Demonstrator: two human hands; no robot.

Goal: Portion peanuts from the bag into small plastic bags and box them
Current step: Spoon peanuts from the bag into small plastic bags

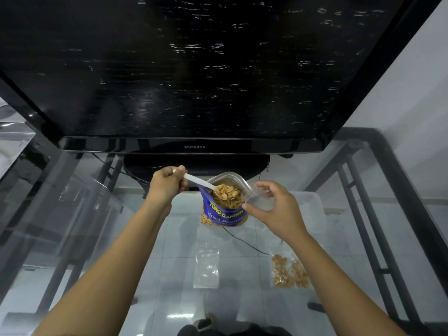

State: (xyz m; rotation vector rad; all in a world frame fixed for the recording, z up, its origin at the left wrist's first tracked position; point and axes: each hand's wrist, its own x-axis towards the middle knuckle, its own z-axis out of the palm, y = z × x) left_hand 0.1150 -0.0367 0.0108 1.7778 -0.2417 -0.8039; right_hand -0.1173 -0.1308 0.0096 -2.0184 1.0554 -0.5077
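- Left hand (pixel 167 184) is up over the glass table (pixel 97 263), fingers curled round the handle of a white plastic spoon (pixel 201 184), and the bowl of that spoon sits heaped with peanuts right over the mouth of the blue peanut bag (pixel 224 214).
- The peanut bag stands upright in the middle of the table, just in front of the television's (pixel 194 69) base, top wide open, nuts visible inside.
- Right hand (pixel 278 209) pinches a small clear plastic bag (pixel 260 201) by its edges, thumb below and fingers above; the mouth seems turned toward the spoon, though the film is too clear to be sure how wide it gapes.
- Here is the relation that matters: the spoon's long axis runs from the left hand down and rightward, its loaded bowl pointing at the small bag, which hangs just beside the big bag's right rim. The gap is short, and the right hand is the nearer one to close it.
- My read: the next move is a brief carry rightward and a tip into that opening; keeping the spoon level looks like the tricky part.
- Nearer the person, an empty small bag (pixel 206 267) lies flat, and a filled bag of peanuts (pixel 289 271) lies to its right.
- A clear lidded box (pixel 312 204) waits behind the right hand; nothing visibly in it yet.
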